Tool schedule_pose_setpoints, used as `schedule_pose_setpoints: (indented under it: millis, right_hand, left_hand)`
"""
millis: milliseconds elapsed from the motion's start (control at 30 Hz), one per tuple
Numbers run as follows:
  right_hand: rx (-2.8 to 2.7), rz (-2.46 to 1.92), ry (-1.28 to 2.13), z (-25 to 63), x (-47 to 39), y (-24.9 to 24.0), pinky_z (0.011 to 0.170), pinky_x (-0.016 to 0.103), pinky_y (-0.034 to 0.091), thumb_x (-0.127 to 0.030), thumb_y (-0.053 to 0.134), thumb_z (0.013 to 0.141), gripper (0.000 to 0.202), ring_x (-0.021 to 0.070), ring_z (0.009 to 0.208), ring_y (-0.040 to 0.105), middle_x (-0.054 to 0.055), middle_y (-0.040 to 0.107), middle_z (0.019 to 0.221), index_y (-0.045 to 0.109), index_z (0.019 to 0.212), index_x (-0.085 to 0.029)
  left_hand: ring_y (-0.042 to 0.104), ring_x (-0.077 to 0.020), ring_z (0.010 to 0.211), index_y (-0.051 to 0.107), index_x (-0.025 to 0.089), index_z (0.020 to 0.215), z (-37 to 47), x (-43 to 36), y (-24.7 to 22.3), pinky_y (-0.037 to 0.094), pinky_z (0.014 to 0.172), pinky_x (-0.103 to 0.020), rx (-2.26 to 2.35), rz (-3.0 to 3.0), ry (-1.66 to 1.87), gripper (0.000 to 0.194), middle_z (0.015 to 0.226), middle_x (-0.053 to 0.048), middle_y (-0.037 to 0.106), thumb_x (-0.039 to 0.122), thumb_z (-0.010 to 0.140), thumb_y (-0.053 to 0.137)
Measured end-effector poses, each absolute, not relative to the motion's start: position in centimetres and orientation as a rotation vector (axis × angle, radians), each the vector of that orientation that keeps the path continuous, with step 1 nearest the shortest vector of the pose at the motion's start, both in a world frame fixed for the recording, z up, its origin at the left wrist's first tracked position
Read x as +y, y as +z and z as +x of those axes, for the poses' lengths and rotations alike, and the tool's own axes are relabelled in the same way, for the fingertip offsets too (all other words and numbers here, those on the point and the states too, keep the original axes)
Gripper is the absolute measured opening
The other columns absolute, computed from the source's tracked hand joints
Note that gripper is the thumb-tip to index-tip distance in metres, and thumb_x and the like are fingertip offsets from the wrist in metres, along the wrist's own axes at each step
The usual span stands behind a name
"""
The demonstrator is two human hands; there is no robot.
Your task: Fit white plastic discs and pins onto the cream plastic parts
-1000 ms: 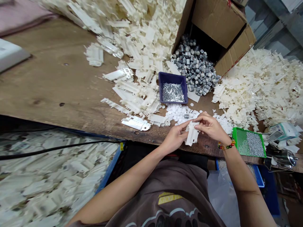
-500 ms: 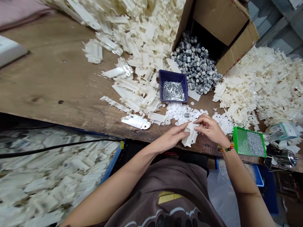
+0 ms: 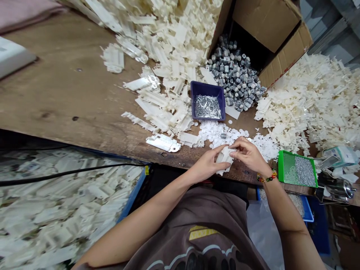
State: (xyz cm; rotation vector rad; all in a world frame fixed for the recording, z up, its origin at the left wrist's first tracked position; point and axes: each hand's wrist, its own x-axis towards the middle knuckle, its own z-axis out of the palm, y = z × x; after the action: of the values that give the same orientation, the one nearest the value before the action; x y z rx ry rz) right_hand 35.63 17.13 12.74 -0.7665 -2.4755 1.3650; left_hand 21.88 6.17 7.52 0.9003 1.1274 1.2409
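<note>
A white molded plastic part (image 3: 224,160) is held between my two hands at the bench's front edge. My left hand (image 3: 207,163) grips its left side, the thumb lying across its face. At its upper right end, the thumb and fingers of my right hand (image 3: 248,154) are pinched together on the part; whether they also hold something small cannot be made out. Just beyond my hands lie many small white plastic discs (image 3: 213,132). Behind the discs stands a purple bin (image 3: 194,99) of thin metal pins.
Small grey motors (image 3: 236,75) spill from a cardboard box (image 3: 255,22). Heaps of white plastic parts (image 3: 315,101) lie at right and back left. A green tray (image 3: 281,168) with tiny metal pieces sits right, near a metal cylinder device (image 3: 339,189). A black cable (image 3: 84,176) crosses lower left.
My left thumb has shifted down and across the face of the plastic part. My right hand stays at its upper end. The whole view has shifted slightly.
</note>
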Motion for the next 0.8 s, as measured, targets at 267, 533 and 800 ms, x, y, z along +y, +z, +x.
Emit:
schedule_pose_setpoints:
  millis: [267,533,800]
  right_hand:
    - [-2.459,-0.931,1.383,35.6,16.6,12.7,0.063,0.026,0.042,-0.036,0.063,0.08,0.029,0.0119,0.069,0.048,0.001,0.05,0.086,0.054,0.103,-0.02]
    - [-2.615,-0.945,1.376,35.7,16.5,12.8,0.061,0.026,0.038,-0.045,0.052,0.086,0.03,0.0131,0.068,0.047,0.0,0.052,0.077,0.054,0.102,-0.019]
    - [-2.43,-0.934,1.407,35.7,15.9,12.0,0.06,0.025,0.035,-0.05,0.054,0.083,0.03,0.0117,0.064,0.042,-0.003,0.046,0.071,0.051,0.085,-0.02]
  left_hand:
    - [0.057,-0.0204,0.093,0.048,0.015,0.13,21.4,5.8,8.0,0.045,0.081,-0.03,1.309,1.033,1.19,0.062,0.107,-0.005,0.065,0.021,0.07,0.059]
    - [0.054,-0.0228,0.109,0.037,0.015,0.138,20.8,5.2,8.0,0.041,0.093,-0.03,1.297,1.208,1.156,0.066,0.125,-0.009,0.058,0.019,0.074,0.055]
    - [0.051,-0.0241,0.116,0.037,0.017,0.138,20.5,5.1,8.8,0.041,0.096,-0.032,1.234,1.187,1.171,0.068,0.132,-0.009,0.053,0.024,0.074,0.06]
